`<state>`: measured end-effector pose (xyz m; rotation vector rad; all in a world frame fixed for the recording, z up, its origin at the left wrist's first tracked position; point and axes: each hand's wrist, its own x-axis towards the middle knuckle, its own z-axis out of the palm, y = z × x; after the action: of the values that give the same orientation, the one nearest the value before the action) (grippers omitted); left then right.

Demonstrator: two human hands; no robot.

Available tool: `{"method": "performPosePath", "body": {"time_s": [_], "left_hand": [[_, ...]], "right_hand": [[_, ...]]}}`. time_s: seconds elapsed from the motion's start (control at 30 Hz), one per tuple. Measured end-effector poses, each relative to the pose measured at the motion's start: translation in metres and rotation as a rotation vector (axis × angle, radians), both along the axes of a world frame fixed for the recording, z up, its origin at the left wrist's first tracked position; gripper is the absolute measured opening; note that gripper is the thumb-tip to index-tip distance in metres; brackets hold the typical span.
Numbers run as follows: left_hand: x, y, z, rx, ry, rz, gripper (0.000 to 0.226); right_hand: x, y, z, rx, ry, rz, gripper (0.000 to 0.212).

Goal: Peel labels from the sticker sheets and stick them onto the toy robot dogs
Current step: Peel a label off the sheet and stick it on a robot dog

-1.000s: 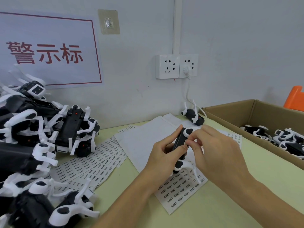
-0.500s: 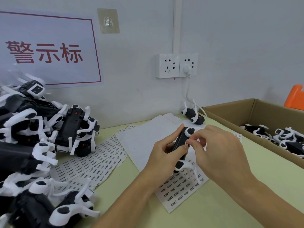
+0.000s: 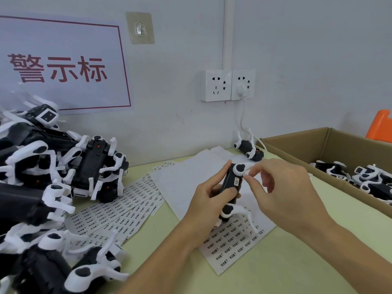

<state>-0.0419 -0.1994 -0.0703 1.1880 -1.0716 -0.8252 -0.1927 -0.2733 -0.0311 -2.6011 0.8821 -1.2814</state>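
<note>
A black-and-white toy robot dog (image 3: 232,187) is gripped in the person's left hand (image 3: 209,205) above a sticker sheet (image 3: 235,242), its long axis pointing away from them. A small label (image 3: 236,181) sits on its side. The right hand (image 3: 284,194) hovers just right, fingertips (image 3: 249,176) loosely curled, holding nothing visible.
</note>
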Motion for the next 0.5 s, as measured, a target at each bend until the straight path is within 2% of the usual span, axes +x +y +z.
{"method": "performPosePath", "body": {"time_s": [0.03,0.13,0.2,0.4,0.5], "left_hand": [[0.0008,0.0003,0.0007,0.007,0.032,-0.018,0.057],[0.0038,0.0003,0.0018,0.035,0.114,-0.055,0.062],[0.0059,0.0001,0.0008,0.051,0.144,-0.062,0.063],[0.007,0.0013,0.0012,0.049,0.218,-0.103,0.067],[0.0083,0.0003,0.0003,0.047,0.24,-0.102,0.067]], "right_hand": [[-0.0019,0.001,0.0013,-0.01,0.012,0.029,0.007],[-0.0079,0.0062,0.0072,0.035,0.124,0.112,0.04],[-0.0087,0.008,0.0083,0.049,0.232,0.144,0.052],[-0.0059,0.0058,0.0016,0.023,0.417,0.099,0.061],[-0.0054,0.0045,0.0009,0.039,0.438,0.111,0.064]]}}
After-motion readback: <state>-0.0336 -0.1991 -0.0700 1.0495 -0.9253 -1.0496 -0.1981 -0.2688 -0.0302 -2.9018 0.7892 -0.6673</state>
